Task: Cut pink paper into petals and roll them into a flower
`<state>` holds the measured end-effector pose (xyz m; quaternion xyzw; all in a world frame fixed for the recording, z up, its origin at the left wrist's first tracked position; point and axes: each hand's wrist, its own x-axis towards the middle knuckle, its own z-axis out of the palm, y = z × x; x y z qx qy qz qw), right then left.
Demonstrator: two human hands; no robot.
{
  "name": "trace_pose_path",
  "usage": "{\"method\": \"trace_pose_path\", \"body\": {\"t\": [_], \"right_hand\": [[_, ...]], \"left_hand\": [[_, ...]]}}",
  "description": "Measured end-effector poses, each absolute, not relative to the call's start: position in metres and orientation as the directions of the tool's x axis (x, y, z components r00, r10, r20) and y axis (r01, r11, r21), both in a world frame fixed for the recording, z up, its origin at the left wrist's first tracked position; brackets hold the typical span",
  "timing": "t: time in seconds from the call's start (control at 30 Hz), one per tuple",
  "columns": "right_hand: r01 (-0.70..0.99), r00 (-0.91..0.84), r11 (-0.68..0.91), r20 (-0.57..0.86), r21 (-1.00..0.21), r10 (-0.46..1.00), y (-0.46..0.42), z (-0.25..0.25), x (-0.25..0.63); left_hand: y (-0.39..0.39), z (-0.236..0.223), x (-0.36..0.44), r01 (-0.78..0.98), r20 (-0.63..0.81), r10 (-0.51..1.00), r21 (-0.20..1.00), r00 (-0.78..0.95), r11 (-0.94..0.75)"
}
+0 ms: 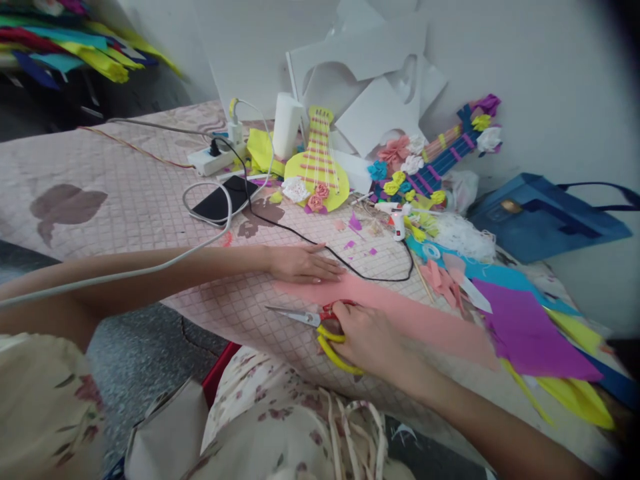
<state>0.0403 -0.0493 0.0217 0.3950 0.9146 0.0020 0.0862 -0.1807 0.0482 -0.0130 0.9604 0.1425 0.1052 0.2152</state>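
A long strip of pink crepe paper [425,320] lies on the patterned tablecloth in front of me. My left hand [303,263] rests flat on its left end, fingers stretched out and held close to one another. In my right hand [367,337] is a pair of scissors [309,319] with red and yellow handles. Their blades point left, nearly together, just below the strip and off the paper. Part of the handles is hidden under my fingers. A black cord runs past my left fingertips to a white glue gun [399,223].
Behind stand a yellow paper guitar [317,173] and a blue one with paper flowers [440,160]. A phone [225,200] and power strip [217,159] lie left. Purple paper [537,330] and scraps lie right, near a blue bag [545,217]. A white cable [165,265] crosses my left arm.
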Motion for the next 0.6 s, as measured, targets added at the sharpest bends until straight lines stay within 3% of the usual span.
{"method": "trace_pose_path", "body": {"t": [0.2, 0.37, 0.6], "right_hand": [[0.797, -0.593, 0.604, -0.170, 0.012, 0.787, -0.065, 0.023, 0.087], [0.815, -0.578, 0.578, -0.093, -0.035, 0.811, -0.073, 0.021, 0.132], [0.850, -0.526, 0.526, 0.021, -0.031, 0.850, -0.079, 0.017, 0.165]], "left_hand": [[0.046, -0.005, -0.174, 0.264, 0.244, 0.369, 0.374, 0.897, -0.889], [0.034, 0.002, -0.143, 0.450, 0.264, 0.537, 0.325, 0.801, -0.832], [0.040, -0.004, -0.103, 0.652, 0.141, 0.763, 0.437, 0.631, -0.620]]}}
